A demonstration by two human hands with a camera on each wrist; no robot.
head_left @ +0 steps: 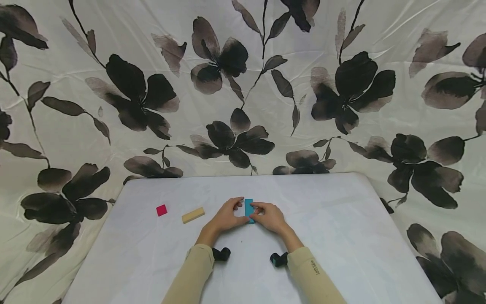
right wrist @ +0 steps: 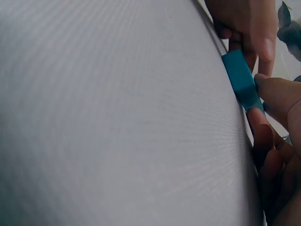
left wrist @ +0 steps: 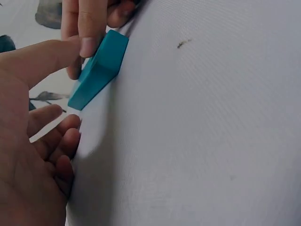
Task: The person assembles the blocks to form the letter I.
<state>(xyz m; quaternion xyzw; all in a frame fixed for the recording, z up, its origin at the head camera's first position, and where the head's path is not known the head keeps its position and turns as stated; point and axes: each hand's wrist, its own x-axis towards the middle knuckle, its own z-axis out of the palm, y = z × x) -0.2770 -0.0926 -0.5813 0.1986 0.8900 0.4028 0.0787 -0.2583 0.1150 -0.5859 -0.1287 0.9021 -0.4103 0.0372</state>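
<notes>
Head view, and there's your blue rectangular block (head_left: 248, 209), right between your two hands over the white tabletop (head_left: 322, 202), long axis pointing away from you! Your right hand (head_left: 271, 216) has it, thumb and finger pinching from the block's right side. Across from it, your left hand (head_left: 228, 215) holds a loose, half-open curve, fingers just beside the block, thumb reaching to its near end; whether that thumb presses, I cannot tell. So the right is the nearer hand, with the block directly to its left. Out past your left hand, the yellow rectangular block (head_left: 193, 215) lies slanted, then the red square block (head_left: 161, 210), well apart.
</notes>
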